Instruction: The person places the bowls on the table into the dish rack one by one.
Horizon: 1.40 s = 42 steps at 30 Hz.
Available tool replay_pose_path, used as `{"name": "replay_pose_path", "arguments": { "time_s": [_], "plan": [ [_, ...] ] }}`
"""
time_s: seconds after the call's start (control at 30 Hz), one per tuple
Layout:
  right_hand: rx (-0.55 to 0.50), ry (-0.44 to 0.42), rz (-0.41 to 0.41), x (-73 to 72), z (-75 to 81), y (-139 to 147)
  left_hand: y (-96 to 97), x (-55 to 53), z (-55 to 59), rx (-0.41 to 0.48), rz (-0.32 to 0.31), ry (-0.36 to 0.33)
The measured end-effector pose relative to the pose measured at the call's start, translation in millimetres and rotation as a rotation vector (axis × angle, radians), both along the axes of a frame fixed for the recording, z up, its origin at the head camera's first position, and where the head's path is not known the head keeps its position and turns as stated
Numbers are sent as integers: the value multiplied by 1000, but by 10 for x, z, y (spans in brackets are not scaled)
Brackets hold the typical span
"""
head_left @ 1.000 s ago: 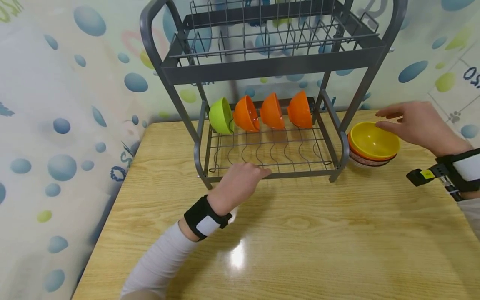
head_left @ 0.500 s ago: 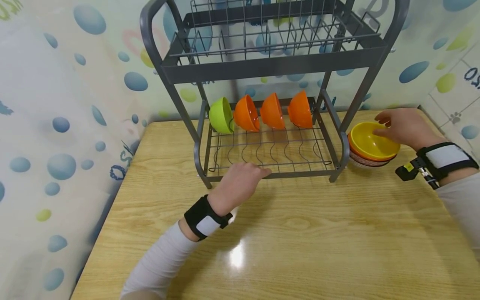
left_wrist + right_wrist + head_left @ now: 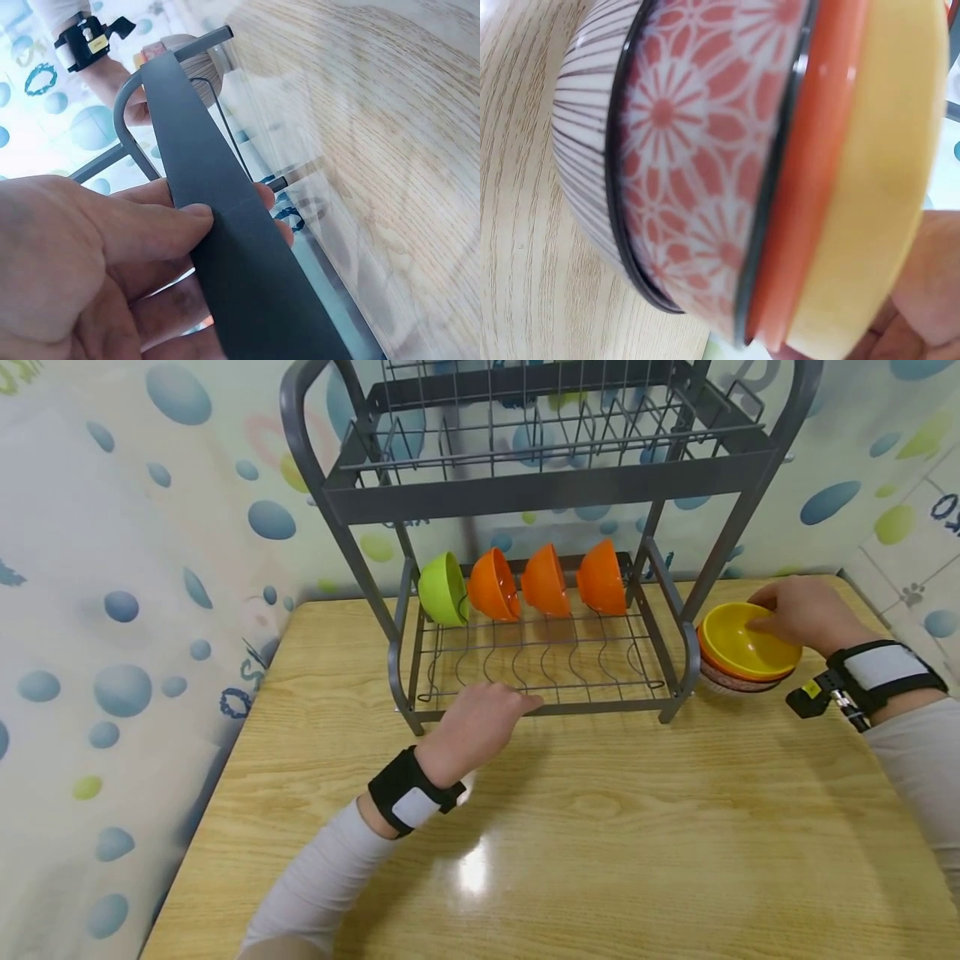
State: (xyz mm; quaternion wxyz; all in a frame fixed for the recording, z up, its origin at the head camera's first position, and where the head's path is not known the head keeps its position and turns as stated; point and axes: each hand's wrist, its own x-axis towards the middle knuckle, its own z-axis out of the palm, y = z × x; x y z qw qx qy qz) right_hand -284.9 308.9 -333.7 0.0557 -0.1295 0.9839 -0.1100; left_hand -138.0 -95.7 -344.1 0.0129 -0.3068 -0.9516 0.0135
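My left hand (image 3: 476, 727) holds the front rail of a dark grey two-tier dish rack (image 3: 547, 497). In the left wrist view the thumb lies on the front of the rail (image 3: 221, 202) and fingers come round behind it. At the right, my right hand (image 3: 806, 614) pinches the far right rim of a yellow bowl (image 3: 750, 647), thumb inside it. That bowl tops a nested stack: below it are an orange bowl (image 3: 817, 172), a red-and-white flower-patterned bowl (image 3: 694, 142) and a striped white bowl (image 3: 581, 135). The fingers behind the rim are partly hidden.
On the rack's lower tier, a green bowl (image 3: 442, 589) and several orange bowls (image 3: 546, 583) stand tilted on edge in a row. Wire dividers (image 3: 540, 652) run in front of them. A patterned wall (image 3: 150, 635) backs the wooden table (image 3: 600, 852).
My right hand has moved left and down over the stack, and its fingers have closed on the yellow bowl's rim. The left hand stays on the rail.
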Motion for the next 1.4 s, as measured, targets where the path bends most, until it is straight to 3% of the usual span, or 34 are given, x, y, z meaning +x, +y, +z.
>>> {"name": "replay_pose_path", "arguments": {
  "time_s": [0.77, 1.03, 1.4],
  "plan": [
    [6, 30, 1, -20, 87, 40, 0, -4, -7, 20, -11, 49],
    [-28, 14, -58, 31, 140, 52, 13, 5, -4, 14, -14, 52],
    [-15, 85, -47, 94, 243, 45, 13, 9, -15, 16, -8, 37]
  ]
}}
